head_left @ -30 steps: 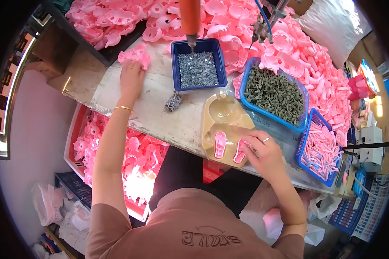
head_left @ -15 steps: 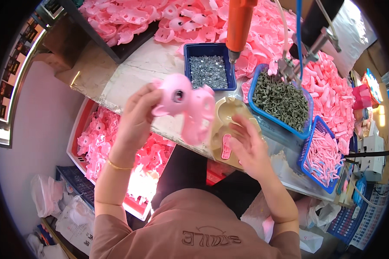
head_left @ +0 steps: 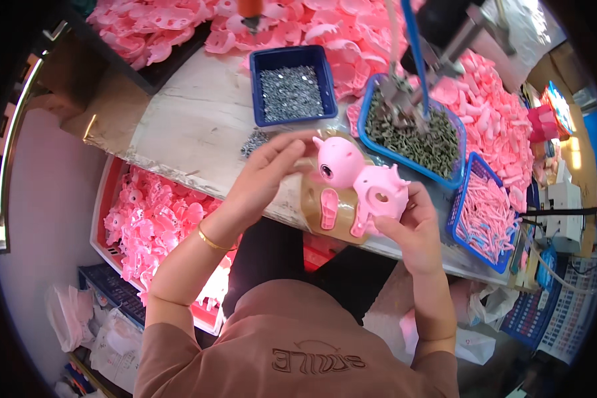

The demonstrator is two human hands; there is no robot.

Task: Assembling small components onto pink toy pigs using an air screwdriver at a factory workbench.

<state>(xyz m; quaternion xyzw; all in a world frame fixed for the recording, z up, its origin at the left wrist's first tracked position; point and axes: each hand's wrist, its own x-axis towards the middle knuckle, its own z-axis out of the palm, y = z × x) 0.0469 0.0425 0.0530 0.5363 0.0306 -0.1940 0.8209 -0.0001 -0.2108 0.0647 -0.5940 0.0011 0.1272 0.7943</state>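
My right hand [head_left: 412, 229] grips a pink plastic toy animal [head_left: 341, 162] by its body, thumb in front and fingers behind. The toy has a round head with a painted eye, small ears and a hole in its side. It is over a tan moulded fixture [head_left: 308, 211]. Beside the toy's head, my left hand [head_left: 266, 174] has its fingers stretched out; whether a fingertip touches the ear, I cannot tell. A pink leg-shaped piece [head_left: 329, 207] lies in the fixture, and a second leg-shaped piece [head_left: 360, 224] shows under the toy's body.
Beyond the fixture stands a dark blue tray of screws [head_left: 329, 93], with loose screws [head_left: 255, 140] beside it. A blue basket of dark green parts [head_left: 414, 136] and a basket of thin pink pieces [head_left: 487, 222] are at right. Pink shells [head_left: 152, 225] fill a crate at left. An orange screwdriver [head_left: 251, 8] hangs above.
The toy has gone from my left hand to my right and moved right, over the fixture. My left hand has opened. The whole view has shifted a little.
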